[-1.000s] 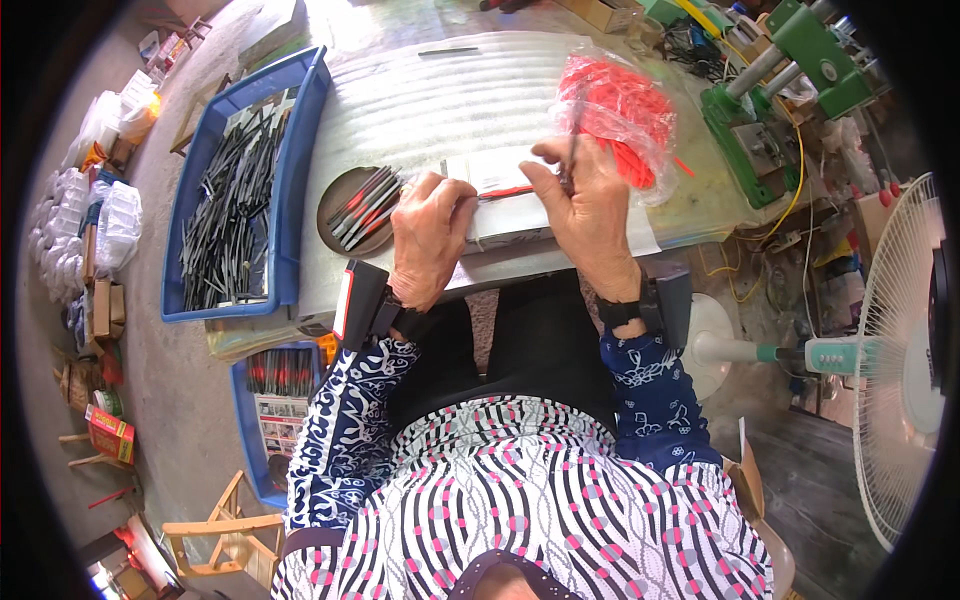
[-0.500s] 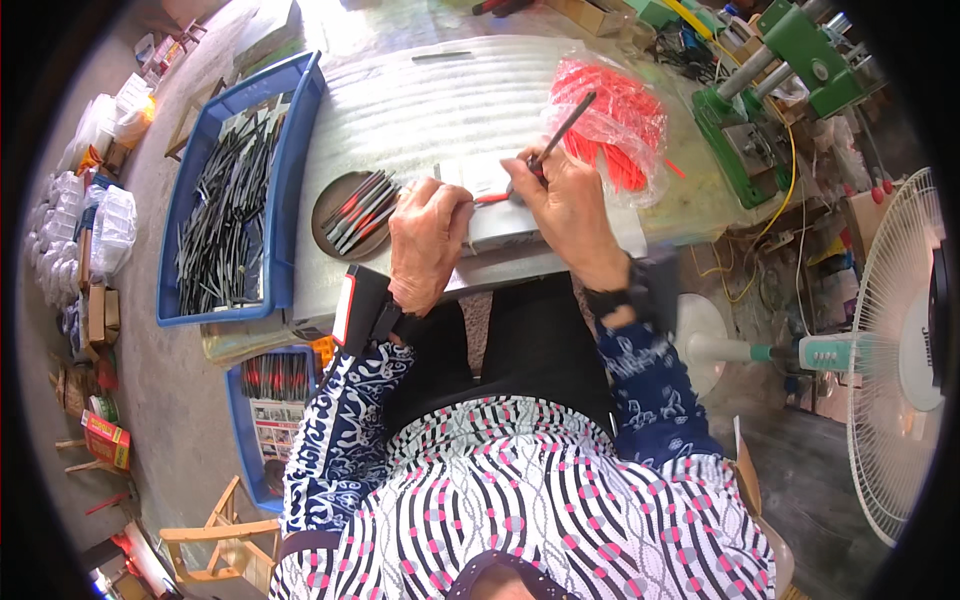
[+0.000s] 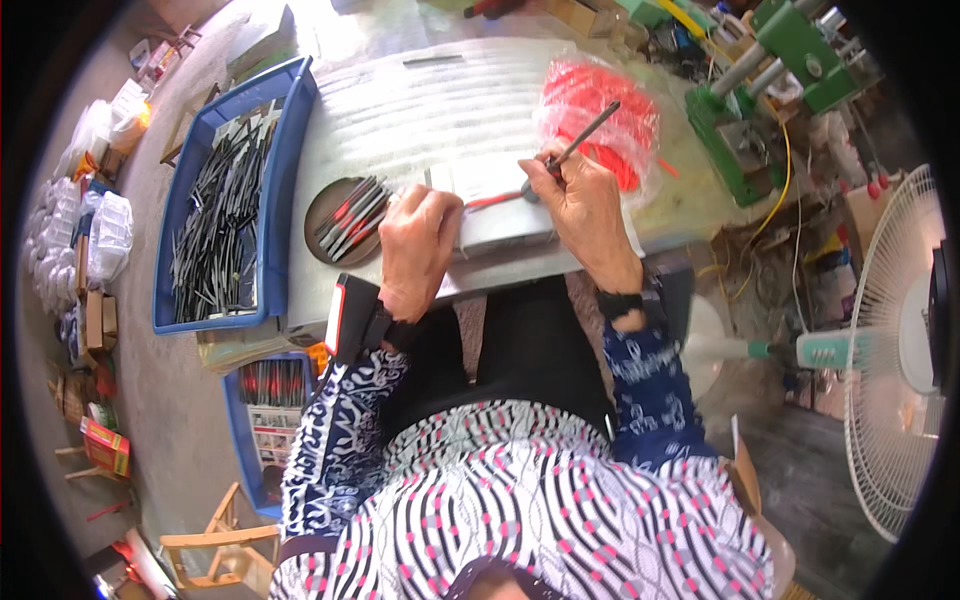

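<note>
My left hand (image 3: 415, 240) is closed, its fingertips pinched at the left end of a thin red strip (image 3: 492, 200). The strip stretches toward my right hand (image 3: 585, 205), over a white block-like box (image 3: 500, 226). That hand is closed round a slender dark stick (image 3: 592, 128), which points up and away to the right. Whether the strip and the stick are joined is hidden by my right fingers. Left of my left hand, a round brown dish (image 3: 318, 228) holds several slim black, grey and red pieces (image 3: 352, 212).
A blue bin (image 3: 285, 200) full of dark slender pieces stands on the left. A clear bag of red strips (image 3: 600, 110) lies beyond my right hand. Farther right are a green press (image 3: 725, 150) and a white fan (image 3: 895, 350). A lower blue crate (image 3: 243, 440) sits at left.
My right hand has moved slightly right with the dark stick, and more of the red strip shows between the hands. My left hand has shifted a little left.
</note>
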Tool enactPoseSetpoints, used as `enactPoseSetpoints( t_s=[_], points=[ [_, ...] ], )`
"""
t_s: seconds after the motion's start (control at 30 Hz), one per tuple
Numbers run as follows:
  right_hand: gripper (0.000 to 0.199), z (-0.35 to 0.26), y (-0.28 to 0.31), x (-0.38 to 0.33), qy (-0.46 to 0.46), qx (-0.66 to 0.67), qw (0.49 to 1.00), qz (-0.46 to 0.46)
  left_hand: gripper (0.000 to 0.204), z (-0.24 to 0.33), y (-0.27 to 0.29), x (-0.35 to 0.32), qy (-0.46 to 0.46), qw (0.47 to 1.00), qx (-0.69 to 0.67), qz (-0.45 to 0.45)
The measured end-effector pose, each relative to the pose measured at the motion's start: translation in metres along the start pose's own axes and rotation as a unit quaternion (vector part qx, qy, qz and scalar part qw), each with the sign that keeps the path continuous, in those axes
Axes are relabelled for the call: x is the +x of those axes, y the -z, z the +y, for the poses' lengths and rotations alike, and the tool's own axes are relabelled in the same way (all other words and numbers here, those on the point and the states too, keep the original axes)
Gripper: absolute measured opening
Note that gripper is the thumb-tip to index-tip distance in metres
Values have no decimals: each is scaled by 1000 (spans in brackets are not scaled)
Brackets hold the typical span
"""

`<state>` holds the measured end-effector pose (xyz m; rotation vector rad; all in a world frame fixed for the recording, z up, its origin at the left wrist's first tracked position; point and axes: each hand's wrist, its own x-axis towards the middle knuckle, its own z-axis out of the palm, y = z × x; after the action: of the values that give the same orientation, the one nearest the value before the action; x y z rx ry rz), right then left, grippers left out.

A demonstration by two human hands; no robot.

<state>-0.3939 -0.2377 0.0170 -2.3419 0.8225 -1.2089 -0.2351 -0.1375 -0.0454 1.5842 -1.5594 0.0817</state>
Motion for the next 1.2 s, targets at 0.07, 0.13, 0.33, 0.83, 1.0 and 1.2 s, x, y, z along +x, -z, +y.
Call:
enactPoseSetpoints(
  t_s=[0.07, 0.13, 0.33, 0.83, 1.0, 1.2],
  points=[
    [26, 18, -3, -4, -64, -45, 994, -81, 6, 2, 1, -2, 24, 999, -5, -27],
    [28, 30, -3, -6, -38, -12, 998, -57, 7, 2, 0, -1, 40, 999, -20, -8],
    [29, 19, -4, -9, -43, 5, 998, -36, 7, 0, -2, -1, 42, 999, -33, -5],
    [27, -17, -37, -5, 12, 5, 996, -87, 5, 1, -4, 2, 60, 997, -43, 10],
    [28, -31, -2, 9, -16, 102, 994, -32, 5, 0, -4, -2, 61, 997, -49, 3],
    [29, -48, -15, 10, 15, 84, 996, -16, 6, 1, -5, -3, 71, 996, -52, 5]
  ],
)
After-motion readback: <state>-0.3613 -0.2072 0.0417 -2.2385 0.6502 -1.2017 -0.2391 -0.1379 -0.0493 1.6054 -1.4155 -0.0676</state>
